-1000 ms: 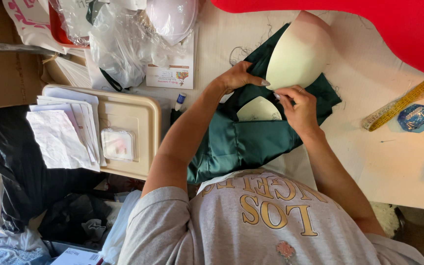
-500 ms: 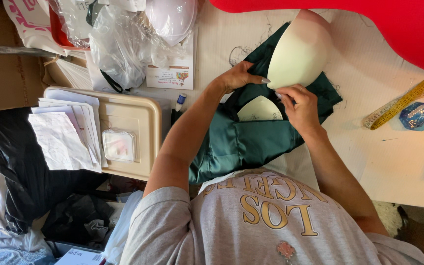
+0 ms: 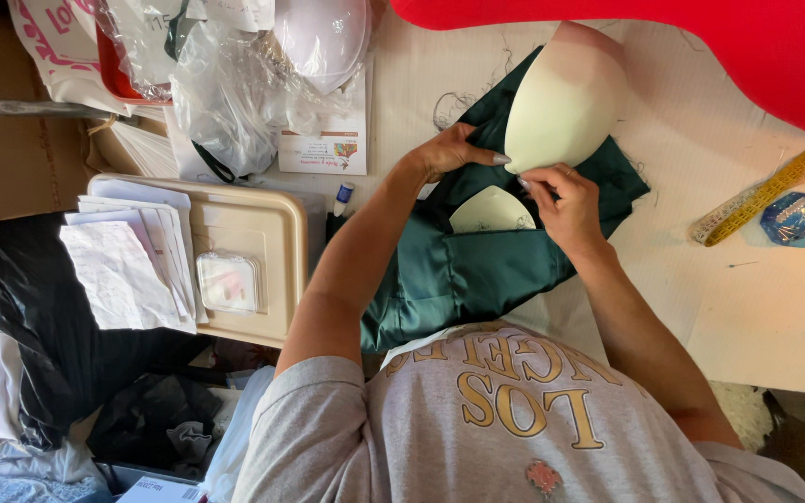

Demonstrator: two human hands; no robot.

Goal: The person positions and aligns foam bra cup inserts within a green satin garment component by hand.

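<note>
Your left hand point(image 3: 454, 149) lies flat on the green cloth point(image 3: 458, 279). Its grip is spread, the fingers stretched out, and the fingertips touch the lower left edge of the cream foam cup point(image 3: 566, 98). Your right hand point(image 3: 566, 200) sits just beside it. Its grip is pressed together, with thumb and fingers pinching the bottom edge of that cup; whether something small sits between them is too fine to tell.

The foam cup stands domed side up on the far part of the green cloth, at the middle of the worktop point(image 3: 701, 307). A second, smaller cream cup point(image 3: 491, 212) lies tucked into the cloth just below both hands. The cloth is bunched and runs from the cups down toward your grey shirt.

To your right, a yellow tape measure point(image 3: 761, 191) lies slantwise, with a blue six-sided box point(image 3: 798, 216) just beside it. Red cloth point(image 3: 701, 47) covers the far right corner.

To your left sits a beige tray point(image 3: 253, 224) with a stack of papers point(image 3: 128, 256) and a small clear box point(image 3: 227, 279) on it. Beyond it are clear plastic bags point(image 3: 225, 84) and a printed leaflet point(image 3: 328, 149).
</note>
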